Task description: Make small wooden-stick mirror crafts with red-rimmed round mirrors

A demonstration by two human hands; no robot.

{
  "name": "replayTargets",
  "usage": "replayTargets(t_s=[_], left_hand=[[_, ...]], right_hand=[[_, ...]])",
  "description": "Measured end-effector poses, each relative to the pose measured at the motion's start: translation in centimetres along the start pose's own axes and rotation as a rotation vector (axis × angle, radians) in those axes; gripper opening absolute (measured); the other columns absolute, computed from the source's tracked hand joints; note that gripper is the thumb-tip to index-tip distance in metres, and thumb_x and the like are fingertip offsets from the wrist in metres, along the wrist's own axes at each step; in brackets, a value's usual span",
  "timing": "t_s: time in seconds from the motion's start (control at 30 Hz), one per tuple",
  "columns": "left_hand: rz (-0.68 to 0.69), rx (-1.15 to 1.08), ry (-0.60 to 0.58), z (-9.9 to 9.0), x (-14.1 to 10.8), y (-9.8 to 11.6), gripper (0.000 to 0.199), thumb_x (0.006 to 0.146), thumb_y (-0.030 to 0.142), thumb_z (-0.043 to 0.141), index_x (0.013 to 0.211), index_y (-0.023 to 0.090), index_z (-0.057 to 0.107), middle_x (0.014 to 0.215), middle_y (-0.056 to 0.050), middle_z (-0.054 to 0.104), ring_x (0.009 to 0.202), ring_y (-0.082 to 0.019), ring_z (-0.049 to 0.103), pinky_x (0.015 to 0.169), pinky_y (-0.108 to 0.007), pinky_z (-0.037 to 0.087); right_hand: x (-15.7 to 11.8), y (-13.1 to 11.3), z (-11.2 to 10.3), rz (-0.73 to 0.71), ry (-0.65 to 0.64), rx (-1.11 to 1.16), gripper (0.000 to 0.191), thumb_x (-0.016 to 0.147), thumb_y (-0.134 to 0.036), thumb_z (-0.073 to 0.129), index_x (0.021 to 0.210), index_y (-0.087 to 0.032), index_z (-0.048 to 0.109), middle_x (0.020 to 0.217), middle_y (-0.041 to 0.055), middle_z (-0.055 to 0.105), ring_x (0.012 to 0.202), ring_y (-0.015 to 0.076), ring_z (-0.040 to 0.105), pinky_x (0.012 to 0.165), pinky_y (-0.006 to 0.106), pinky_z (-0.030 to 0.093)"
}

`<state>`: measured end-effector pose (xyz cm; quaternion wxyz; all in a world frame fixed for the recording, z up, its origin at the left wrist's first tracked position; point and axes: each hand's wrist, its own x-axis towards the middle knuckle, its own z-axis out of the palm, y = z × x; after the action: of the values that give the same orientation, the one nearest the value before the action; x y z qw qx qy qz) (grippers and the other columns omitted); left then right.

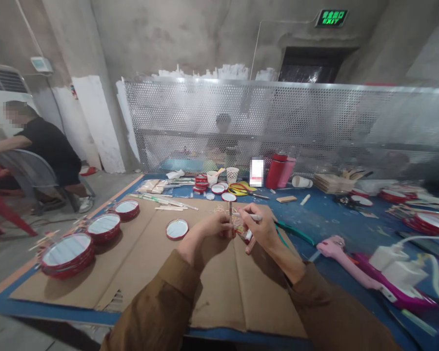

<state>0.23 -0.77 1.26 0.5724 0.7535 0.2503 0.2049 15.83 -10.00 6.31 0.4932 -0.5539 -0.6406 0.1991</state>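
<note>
My left hand (212, 233) is closed, fingers pinching a narrow flat stick (230, 210) that stands upright over the cardboard sheet (142, 258). In my right hand (261, 229) is a slim white pen (255, 217), its far end pointing left at the stick. Beneath my fingers lies a small heap of pale and coloured bits, partly hidden by the hands. A round red-rimmed lid (177, 229) with a white face rests on the cardboard left of my left hand. Another such lid (229, 197) lies just beyond the stick.
Stacked red-rimmed lids (68, 256) line the left side. At right are a pink glue gun (346, 258), a purple power strip (406, 290) with white plugs, and cables. Yellow-handled scissors (241, 188), paper cups and a red bottle (276, 171) stand before a perforated metal screen (190, 112). A person sits far left.
</note>
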Motion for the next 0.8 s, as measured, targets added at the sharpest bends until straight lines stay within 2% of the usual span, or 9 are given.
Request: replayTargets(t_s=[0.17,0.33,0.53,0.7,0.8], left_hand=[[-0.008,0.003,-0.011,0.2,-0.5,0.8,0.023,0.081,0.032,0.059,0.069,0.013,0.062,0.058,-0.003,0.057,0.053,-0.010,0.050,0.056,-0.026,0.038],[-0.026,0.021,-0.017,0.1,-0.5,1.1,0.030,0.080,0.040,0.063,0.068,0.012,0.062,0.058,-0.003,0.057,0.053,-0.011,0.051,0.057,-0.026,0.039],[-0.039,0.055,-0.042,-0.1,-0.1,0.9,0.028,0.082,0.038,0.060,0.069,0.012,0.062,0.056,-0.003,0.057,0.049,-0.010,0.050,0.055,-0.026,0.040],[0.019,0.025,-0.020,0.0,-0.4,0.8,0.027,0.080,0.036,0.060,0.069,0.012,0.063,0.057,-0.003,0.058,0.051,-0.010,0.051,0.054,-0.025,0.039],[0.015,0.032,-0.004,0.1,-0.5,0.8,0.027,0.078,0.036,0.061,0.066,0.011,0.063,0.055,-0.004,0.057,0.050,-0.010,0.051,0.052,-0.025,0.038]], right_hand=[[-0.1,0.0,0.1,-0.006,-0.008,-0.011,0.031,0.085,-0.051,0.050,0.080,-0.021,0.059,0.054,-0.0033,0.055,0.045,0.0133,0.056,0.034,0.019,0.041],[-0.1,-0.1,0.0,-0.014,-0.011,-0.014,0.031,0.085,-0.051,0.051,0.081,-0.021,0.059,0.058,-0.0025,0.057,0.048,0.0141,0.058,0.036,0.020,0.044],[-0.3,0.0,0.1,0.042,-0.052,0.009,0.033,0.086,-0.053,0.050,0.087,-0.021,0.060,0.062,-0.0018,0.060,0.044,0.0136,0.056,0.028,0.019,0.039],[-0.4,0.1,0.1,0.110,-0.083,0.048,0.036,0.086,-0.056,0.051,0.092,-0.021,0.059,0.066,-0.0017,0.061,0.043,0.0146,0.058,0.025,0.020,0.039],[-0.4,0.2,0.2,0.083,-0.077,0.032,0.036,0.086,-0.056,0.051,0.092,-0.021,0.060,0.066,-0.0014,0.062,0.045,0.0149,0.059,0.026,0.020,0.040]])
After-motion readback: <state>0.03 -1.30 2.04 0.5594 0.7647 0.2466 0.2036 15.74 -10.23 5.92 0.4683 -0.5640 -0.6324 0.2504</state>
